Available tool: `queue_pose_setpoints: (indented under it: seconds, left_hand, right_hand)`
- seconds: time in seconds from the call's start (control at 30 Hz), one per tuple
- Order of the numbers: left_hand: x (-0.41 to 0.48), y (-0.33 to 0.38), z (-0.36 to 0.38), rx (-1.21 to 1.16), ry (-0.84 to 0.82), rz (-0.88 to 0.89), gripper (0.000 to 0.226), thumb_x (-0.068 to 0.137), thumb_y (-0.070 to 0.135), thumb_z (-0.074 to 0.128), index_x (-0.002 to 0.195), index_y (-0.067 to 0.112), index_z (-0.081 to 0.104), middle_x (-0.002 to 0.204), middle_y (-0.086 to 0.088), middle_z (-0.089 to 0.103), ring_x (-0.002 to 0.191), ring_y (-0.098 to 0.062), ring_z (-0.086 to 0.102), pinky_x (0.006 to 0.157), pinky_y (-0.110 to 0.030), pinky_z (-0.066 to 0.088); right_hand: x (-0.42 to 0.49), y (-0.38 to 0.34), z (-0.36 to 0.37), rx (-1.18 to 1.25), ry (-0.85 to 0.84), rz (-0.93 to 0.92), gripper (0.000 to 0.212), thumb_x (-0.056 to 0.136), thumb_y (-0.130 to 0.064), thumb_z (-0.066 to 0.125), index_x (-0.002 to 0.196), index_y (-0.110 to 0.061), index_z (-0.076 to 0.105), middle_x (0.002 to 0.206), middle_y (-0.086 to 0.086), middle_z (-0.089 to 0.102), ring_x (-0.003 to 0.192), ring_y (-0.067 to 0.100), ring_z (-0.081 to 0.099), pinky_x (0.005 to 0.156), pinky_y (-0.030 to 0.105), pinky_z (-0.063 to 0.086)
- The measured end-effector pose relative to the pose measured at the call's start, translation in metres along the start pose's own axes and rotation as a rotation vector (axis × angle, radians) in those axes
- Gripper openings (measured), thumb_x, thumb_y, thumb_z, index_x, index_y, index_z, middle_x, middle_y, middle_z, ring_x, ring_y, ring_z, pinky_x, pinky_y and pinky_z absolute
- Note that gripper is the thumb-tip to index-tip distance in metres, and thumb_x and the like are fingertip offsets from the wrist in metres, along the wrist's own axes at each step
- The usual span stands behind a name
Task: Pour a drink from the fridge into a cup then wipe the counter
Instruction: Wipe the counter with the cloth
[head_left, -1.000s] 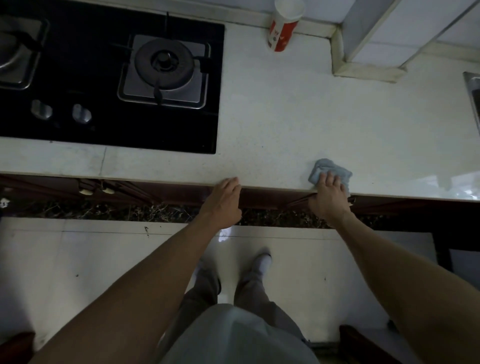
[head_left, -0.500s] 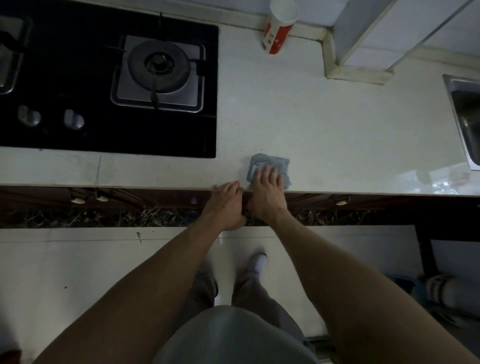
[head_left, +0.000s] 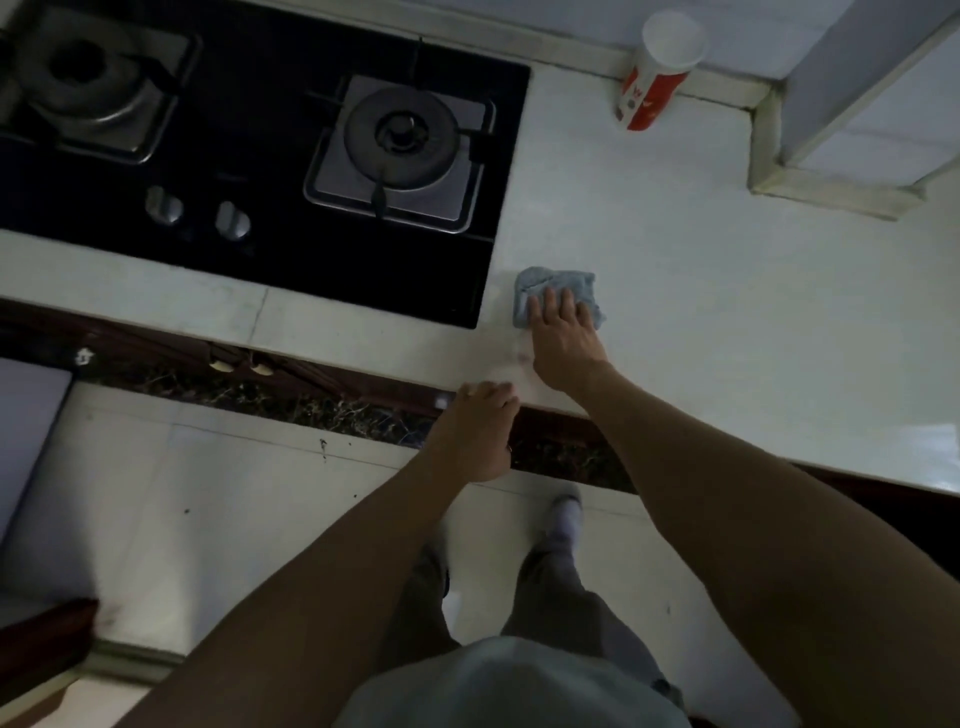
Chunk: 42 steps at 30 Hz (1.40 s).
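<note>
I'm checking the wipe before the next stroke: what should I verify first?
1. Right hand pressing flat on the folded blue-grey cloth: ok.
2. Cloth lying on the white counter, beside the black glass hob, not on it: ok.
3. Left hand resting at the counter edge, apart from the cloth: ok.
4. Red-and-white cup upright, far from the cloth: ok.
5. Counter free of spills: cannot tell, too dim.

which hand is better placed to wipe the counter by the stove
Right: the right hand lies flat on the blue cloth beside the stove; the left hand rests at the counter edge, off the cloth.
</note>
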<state>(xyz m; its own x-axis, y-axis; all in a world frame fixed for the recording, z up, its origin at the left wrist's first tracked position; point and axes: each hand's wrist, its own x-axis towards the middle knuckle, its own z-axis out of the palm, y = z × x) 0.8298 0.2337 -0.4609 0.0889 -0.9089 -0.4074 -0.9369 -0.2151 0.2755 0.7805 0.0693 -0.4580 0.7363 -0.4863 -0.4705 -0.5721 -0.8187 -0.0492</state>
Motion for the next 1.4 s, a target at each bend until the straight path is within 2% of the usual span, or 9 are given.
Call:
queue_pose_setpoints:
  seconds: [0.17, 0.3, 0.4, 0.73, 1.0, 1.17, 1.23, 1.33, 1.4]
  left_hand:
    - [0.016, 0.034, -0.026, 0.002, -0.049, -0.190, 0.043, 0.086, 0.020, 0.057, 0.125, 0.001, 0.053, 0.129, -0.013, 0.048, 0.115, -0.030, 0.047, 0.097, -0.040, 0.042]
    - [0.036, 0.066, -0.035, 0.041, -0.058, -0.258, 0.031, 0.085, 0.012, 0.055, 0.114, 0.011, 0.065, 0.121, -0.014, 0.053, 0.111, -0.029, 0.050, 0.092, -0.038, 0.043]
    - [0.056, 0.103, -0.035, 0.027, -0.058, -0.278, 0.036, 0.086, 0.005, 0.051, 0.120, 0.007, 0.062, 0.128, -0.014, 0.047, 0.117, -0.029, 0.046, 0.094, -0.037, 0.043]
    - [0.105, 0.191, -0.015, -0.022, -0.008, -0.274, 0.035, 0.092, 0.010, 0.048, 0.126, 0.004, 0.055, 0.139, -0.012, 0.038, 0.128, -0.027, 0.037, 0.095, -0.038, 0.049]
    - [0.116, 0.213, -0.002, -0.074, 0.033, -0.155, 0.034, 0.090, 0.014, 0.050, 0.123, 0.005, 0.055, 0.139, -0.009, 0.039, 0.129, -0.026, 0.036, 0.099, -0.038, 0.046]
    - [0.111, 0.206, 0.004, -0.097, 0.093, -0.157, 0.036, 0.090, 0.011, 0.050, 0.124, 0.004, 0.056, 0.145, -0.010, 0.036, 0.133, -0.027, 0.035, 0.104, -0.036, 0.043]
    - [0.105, 0.202, 0.004, -0.093, 0.134, -0.195, 0.033, 0.088, 0.009, 0.052, 0.119, 0.003, 0.057, 0.140, -0.011, 0.038, 0.129, -0.028, 0.039, 0.101, -0.036, 0.045]
    - [0.095, 0.197, 0.003, -0.105, 0.169, -0.290, 0.035, 0.086, 0.007, 0.054, 0.121, 0.002, 0.056, 0.142, -0.013, 0.037, 0.131, -0.028, 0.038, 0.104, -0.037, 0.043]
    - [0.088, 0.193, 0.002, -0.133, 0.180, -0.346, 0.038, 0.086, 0.005, 0.054, 0.123, 0.003, 0.054, 0.147, -0.014, 0.035, 0.134, -0.028, 0.035, 0.104, -0.037, 0.043]
  right_hand:
    - [-0.021, 0.057, 0.015, 0.019, 0.121, -0.102, 0.060, 0.099, -0.009, 0.030, 0.155, -0.010, 0.008, 0.163, 0.012, 0.001, 0.149, 0.033, -0.003, 0.120, 0.046, -0.004]
    - [-0.060, 0.134, 0.039, 0.074, 0.171, -0.051, 0.059, 0.096, -0.006, 0.028, 0.154, -0.007, 0.014, 0.162, 0.016, 0.008, 0.149, 0.036, 0.002, 0.120, 0.048, -0.001]
    - [-0.095, 0.207, 0.058, 0.107, 0.169, 0.052, 0.066, 0.087, -0.012, 0.017, 0.153, -0.005, 0.018, 0.160, 0.018, 0.012, 0.148, 0.038, 0.006, 0.120, 0.050, 0.003]
    - [-0.233, 0.391, 0.114, 0.169, 0.104, 0.576, 0.067, 0.091, -0.007, 0.042, 0.153, -0.001, 0.016, 0.159, 0.024, 0.013, 0.148, 0.038, 0.008, 0.120, 0.050, 0.009]
    - [-0.208, 0.332, 0.110, 0.264, 0.104, 0.834, 0.064, 0.096, -0.014, 0.039, 0.152, 0.002, 0.013, 0.157, 0.028, 0.013, 0.145, 0.046, 0.009, 0.117, 0.056, 0.011]
    - [-0.189, 0.254, 0.112, 0.204, 0.183, 0.608, 0.074, 0.087, -0.017, 0.053, 0.150, 0.003, 0.021, 0.154, 0.031, 0.020, 0.144, 0.047, 0.015, 0.118, 0.057, 0.010]
    - [-0.180, 0.224, 0.108, 0.199, 0.208, 0.481, 0.071, 0.090, -0.019, 0.046, 0.152, 0.002, 0.017, 0.156, 0.030, 0.013, 0.145, 0.047, 0.009, 0.118, 0.057, 0.008]
    - [-0.165, 0.186, 0.099, 0.206, 0.199, 0.277, 0.070, 0.088, -0.025, 0.013, 0.153, -0.002, 0.005, 0.157, 0.028, -0.002, 0.146, 0.046, -0.003, 0.119, 0.056, 0.001]
    - [-0.152, 0.167, 0.094, 0.170, 0.176, 0.156, 0.065, 0.094, -0.026, 0.013, 0.153, -0.003, 0.000, 0.158, 0.027, -0.006, 0.146, 0.045, -0.008, 0.119, 0.055, -0.001]
